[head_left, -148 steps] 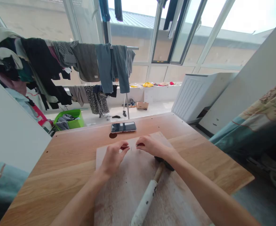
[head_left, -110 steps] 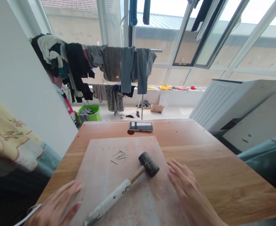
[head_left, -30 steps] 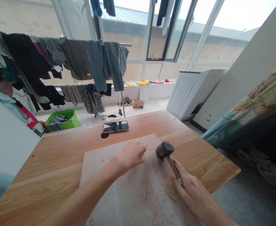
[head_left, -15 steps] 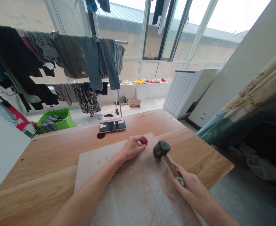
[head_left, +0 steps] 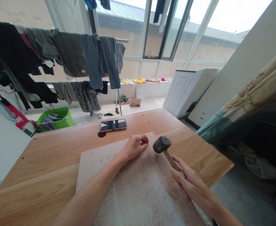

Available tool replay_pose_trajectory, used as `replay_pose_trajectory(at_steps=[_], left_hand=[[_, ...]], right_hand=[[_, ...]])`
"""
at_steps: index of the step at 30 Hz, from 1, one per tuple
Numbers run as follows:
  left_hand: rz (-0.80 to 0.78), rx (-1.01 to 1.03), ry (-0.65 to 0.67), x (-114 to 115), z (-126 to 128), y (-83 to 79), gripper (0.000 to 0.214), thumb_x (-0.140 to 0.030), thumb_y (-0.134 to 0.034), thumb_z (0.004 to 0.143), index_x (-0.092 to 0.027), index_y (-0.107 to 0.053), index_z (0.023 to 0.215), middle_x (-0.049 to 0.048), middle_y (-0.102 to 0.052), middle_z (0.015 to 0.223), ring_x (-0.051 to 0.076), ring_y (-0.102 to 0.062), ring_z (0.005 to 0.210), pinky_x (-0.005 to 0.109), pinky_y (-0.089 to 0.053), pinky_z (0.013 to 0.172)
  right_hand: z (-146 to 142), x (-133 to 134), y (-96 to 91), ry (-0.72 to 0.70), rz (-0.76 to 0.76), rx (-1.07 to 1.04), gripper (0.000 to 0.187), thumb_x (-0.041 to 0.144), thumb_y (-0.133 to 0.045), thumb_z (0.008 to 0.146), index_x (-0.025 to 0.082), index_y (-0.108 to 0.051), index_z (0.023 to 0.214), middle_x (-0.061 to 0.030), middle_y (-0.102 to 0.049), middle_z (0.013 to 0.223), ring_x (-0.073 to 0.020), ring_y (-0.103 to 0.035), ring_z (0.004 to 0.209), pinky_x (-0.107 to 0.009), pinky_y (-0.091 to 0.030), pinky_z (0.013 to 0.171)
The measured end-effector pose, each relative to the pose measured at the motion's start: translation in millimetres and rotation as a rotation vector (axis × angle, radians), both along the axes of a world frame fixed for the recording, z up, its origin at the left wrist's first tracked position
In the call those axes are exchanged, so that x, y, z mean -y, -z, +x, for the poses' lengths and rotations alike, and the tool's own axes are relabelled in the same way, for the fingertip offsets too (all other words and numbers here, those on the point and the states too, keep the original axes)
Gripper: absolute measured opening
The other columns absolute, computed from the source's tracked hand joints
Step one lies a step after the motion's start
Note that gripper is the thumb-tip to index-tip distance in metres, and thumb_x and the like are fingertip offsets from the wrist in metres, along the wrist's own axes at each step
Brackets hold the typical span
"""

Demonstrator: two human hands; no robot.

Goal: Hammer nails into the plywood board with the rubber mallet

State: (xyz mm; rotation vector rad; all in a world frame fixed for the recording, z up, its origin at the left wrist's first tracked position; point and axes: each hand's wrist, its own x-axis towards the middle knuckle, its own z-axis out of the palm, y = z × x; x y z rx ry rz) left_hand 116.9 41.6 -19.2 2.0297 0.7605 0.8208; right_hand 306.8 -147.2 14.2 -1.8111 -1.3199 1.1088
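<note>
My right hand [head_left: 190,181] grips the wooden handle of a hammer [head_left: 161,144] with a thick dark head. That head is held above the far right part of a pale wooden board [head_left: 138,194]. Just to its left, my left hand [head_left: 135,147] rests near the board's far edge, thumb and fingertips pinched together. Whatever they may hold is too small or hidden to make out. Thin metal pieces like nails [head_left: 121,172] lie on the board beside my left forearm, partly covered by it. Small dark dots mark the board's left part.
Beneath the board is a wooden table [head_left: 46,169]. A phone [head_left: 113,125] lies by a round hole [head_left: 102,134] near its far edge. Beyond are hanging clothes [head_left: 90,59], a green basket [head_left: 68,119] and a white ribbed appliance [head_left: 179,91]. A curtain [head_left: 241,94] hangs at right.
The hammer head has risen slightly, and my right hand has shifted its hold with the handle tilting. My left hand stays pinched at almost the same spot.
</note>
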Motion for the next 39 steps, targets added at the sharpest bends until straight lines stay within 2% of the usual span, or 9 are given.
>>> replay_pose_trajectory(at_steps=[5,11,18,26,33,39], left_hand=[[-0.035,0.014,0.004,2.0,-0.4,-3.7,0.008,-0.015,-0.063,0.082,-0.017,-0.070,0.085,0.0019,-0.075,0.081,0.016,-0.068,0.077,0.027,-0.054,0.079],[-0.106,-0.002,-0.007,0.6,-1.0,-3.1,0.018,-0.014,-0.067,0.081,-0.018,-0.069,0.099,0.0030,-0.077,0.087,0.017,-0.070,0.079,0.028,-0.055,0.078],[-0.101,0.030,-0.005,0.7,0.9,-2.2,0.019,-0.009,-0.066,0.079,-0.016,-0.068,0.096,0.0029,-0.077,0.084,0.015,-0.069,0.076,0.026,-0.053,0.076],[-0.077,0.028,-0.005,-0.9,0.6,-1.0,0.016,-0.013,-0.067,0.081,-0.017,-0.068,0.096,0.0021,-0.076,0.083,0.015,-0.068,0.075,0.026,-0.053,0.074],[-0.081,0.037,-0.009,-1.1,1.1,-0.1,0.019,-0.010,-0.067,0.080,-0.018,-0.068,0.097,0.0005,-0.076,0.082,0.014,-0.069,0.075,0.025,-0.053,0.074],[-0.051,0.040,-0.006,-1.7,1.0,0.4,0.026,-0.008,-0.068,0.078,-0.017,-0.069,0.103,0.0002,-0.076,0.079,0.015,-0.068,0.072,0.024,-0.052,0.072]], right_hand=[[-7.0,-13.4,-10.8,0.002,0.078,-0.031,0.065,0.054,-0.041,0.101,0.014,-0.034,0.151,0.0147,-0.038,0.045,-0.0103,-0.035,0.032,-0.018,-0.033,0.032],[-14.8,-26.2,-15.7,-0.023,0.122,-0.001,0.059,0.050,-0.045,0.101,0.019,-0.038,0.150,0.0126,-0.045,0.056,-0.0083,-0.039,0.033,-0.017,-0.035,0.033],[-17.6,-28.0,-17.3,-0.017,0.143,0.033,0.057,0.049,-0.043,0.103,0.019,-0.039,0.151,0.0136,-0.042,0.046,-0.0096,-0.040,0.032,-0.017,-0.034,0.033],[-16.0,-30.1,-14.6,-0.016,0.147,0.061,0.059,0.050,-0.043,0.101,0.017,-0.039,0.151,0.0134,-0.043,0.047,-0.0091,-0.038,0.031,-0.017,-0.033,0.032],[-17.5,-28.8,-15.9,-0.015,0.126,0.090,0.061,0.051,-0.042,0.101,0.018,-0.038,0.152,0.0131,-0.043,0.045,-0.0100,-0.040,0.031,-0.018,-0.035,0.033],[-20.1,-28.3,-14.5,-0.038,0.099,0.132,0.063,0.051,-0.042,0.100,0.016,-0.040,0.152,0.0093,-0.047,0.056,-0.0105,-0.044,0.035,-0.020,-0.036,0.033]])
